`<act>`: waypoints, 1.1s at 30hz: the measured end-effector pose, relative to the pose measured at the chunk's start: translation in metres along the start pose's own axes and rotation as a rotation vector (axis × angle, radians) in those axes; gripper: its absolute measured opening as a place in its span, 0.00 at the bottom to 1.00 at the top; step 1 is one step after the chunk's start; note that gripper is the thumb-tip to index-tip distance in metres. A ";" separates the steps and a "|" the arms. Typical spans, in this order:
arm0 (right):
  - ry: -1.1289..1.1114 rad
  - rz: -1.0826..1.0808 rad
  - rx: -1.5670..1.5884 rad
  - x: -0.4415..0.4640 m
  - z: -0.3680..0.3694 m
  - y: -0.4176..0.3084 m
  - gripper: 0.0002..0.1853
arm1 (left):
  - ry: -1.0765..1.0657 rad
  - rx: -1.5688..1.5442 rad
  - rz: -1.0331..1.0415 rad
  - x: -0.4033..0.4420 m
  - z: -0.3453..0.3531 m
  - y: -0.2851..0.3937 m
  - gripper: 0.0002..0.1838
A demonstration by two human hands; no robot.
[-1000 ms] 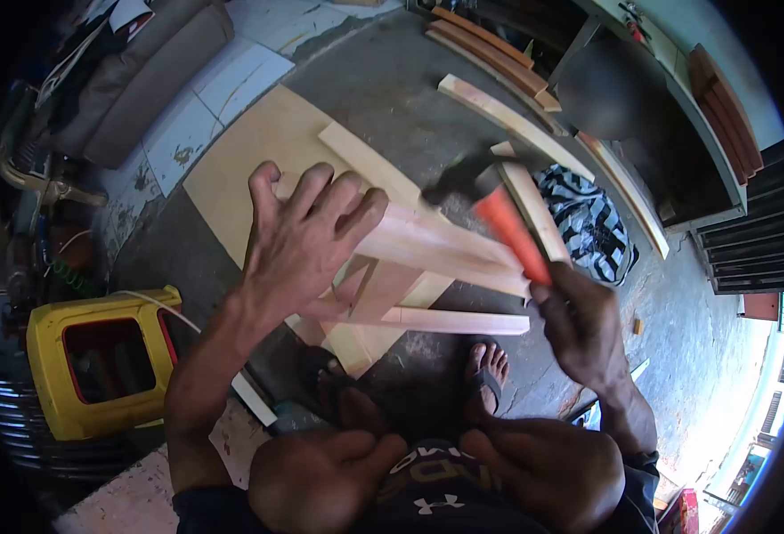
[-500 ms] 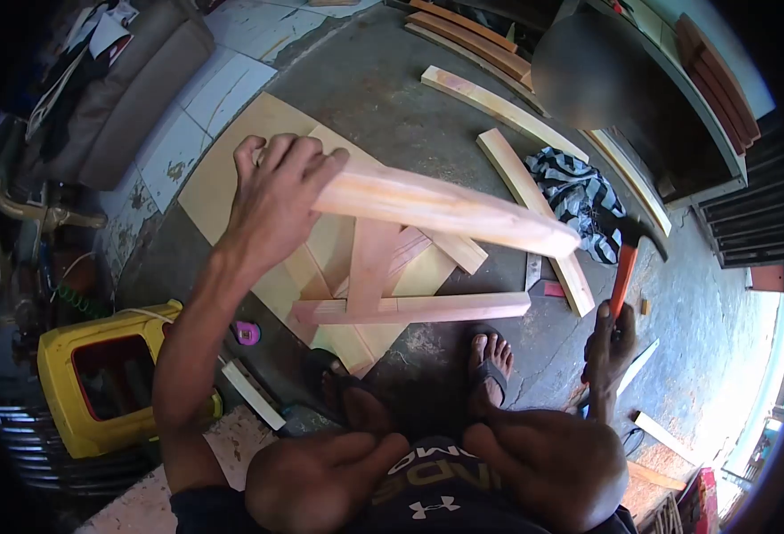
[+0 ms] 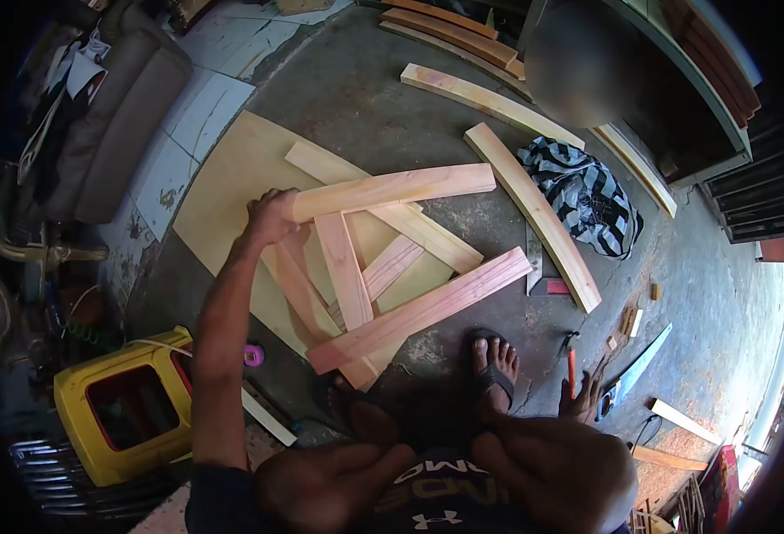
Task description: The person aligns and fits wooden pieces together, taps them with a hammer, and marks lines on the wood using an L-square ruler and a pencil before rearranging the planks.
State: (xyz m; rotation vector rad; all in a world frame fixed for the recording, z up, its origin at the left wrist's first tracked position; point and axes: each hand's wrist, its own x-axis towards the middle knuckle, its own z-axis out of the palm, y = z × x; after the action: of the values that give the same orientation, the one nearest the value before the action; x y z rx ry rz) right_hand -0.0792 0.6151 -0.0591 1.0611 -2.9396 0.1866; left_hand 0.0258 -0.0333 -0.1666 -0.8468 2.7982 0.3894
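Pale wooden H-shaped frame (image 3: 343,267) overhangs the right edge of the tan plywood sheet (image 3: 223,178); the left hand (image 3: 272,216) has one end in its grip. The right hand (image 3: 579,400), loosely spread, is by the orange-handled hammer (image 3: 572,367). Steadying seems in hand; shifting calls for two hands.

Can't see the left hand's (image 3: 272,216) fingertips, they're hidden around the end of the wood piece (image 3: 392,191). The right hand's (image 3: 580,402) wrist is behind the knee (image 3: 579,458), lower right, and tbh I can't tell if that hand touches the hammer (image 3: 572,367). Upper right there's 1 round blurred patch (image 3: 577,67), no detail. Shirt (image 3: 432,498) gets cut off by the bottom edge.
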 end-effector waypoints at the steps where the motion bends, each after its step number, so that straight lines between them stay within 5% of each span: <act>1: 0.275 0.190 -0.102 -0.035 0.096 0.057 0.20 | -0.007 0.001 0.004 0.001 0.001 0.002 0.42; 2: 0.024 0.404 0.105 -0.017 0.096 0.051 0.26 | 0.015 0.060 -0.009 0.000 0.004 0.008 0.41; 3: 0.073 0.367 0.297 0.001 0.107 0.047 0.26 | 0.034 0.115 -0.028 -0.004 0.008 0.015 0.40; 5: -0.377 0.706 1.040 0.054 0.128 0.030 0.30 | 0.013 0.127 -0.017 0.003 0.015 0.022 0.38; 9: -0.429 0.749 1.587 0.116 0.166 -0.056 0.28 | 0.044 0.031 0.020 0.008 0.030 0.022 0.36; 13: -0.337 0.773 1.503 0.147 0.154 -0.093 0.24 | 0.105 -0.121 0.094 -0.002 0.020 -0.001 0.34; 20: -0.489 0.470 1.132 0.182 0.152 -0.118 0.24 | 0.036 -0.123 -0.119 -0.048 0.025 -0.057 0.44; 23: -0.248 0.242 0.980 0.186 0.156 -0.084 0.18 | 0.051 0.004 -0.137 -0.052 0.031 -0.064 0.50; 25: 0.138 -0.161 0.262 0.193 0.187 -0.010 0.19 | 0.236 -0.027 -0.132 -0.069 0.016 -0.049 0.45; 26: -0.013 0.094 0.666 0.193 0.184 0.027 0.21 | 0.347 -0.064 -0.065 -0.081 0.012 -0.046 0.40; 27: -0.055 0.061 0.676 0.194 0.180 0.044 0.21 | 0.445 -0.115 -0.053 -0.095 0.008 -0.041 0.38; 29: 0.192 0.083 0.209 0.196 0.171 0.074 0.33 | 0.606 -0.223 -0.135 -0.138 0.014 -0.027 0.36; 33: 0.099 0.109 0.235 0.192 0.196 0.128 0.41 | 0.676 -0.452 -0.518 -0.229 0.063 -0.007 0.30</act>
State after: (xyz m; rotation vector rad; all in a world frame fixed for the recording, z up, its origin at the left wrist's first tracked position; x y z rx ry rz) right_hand -0.3025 0.5685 -0.2575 0.8815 -2.9405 0.5807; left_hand 0.2234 0.0982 -0.1690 -2.0819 2.8958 0.7728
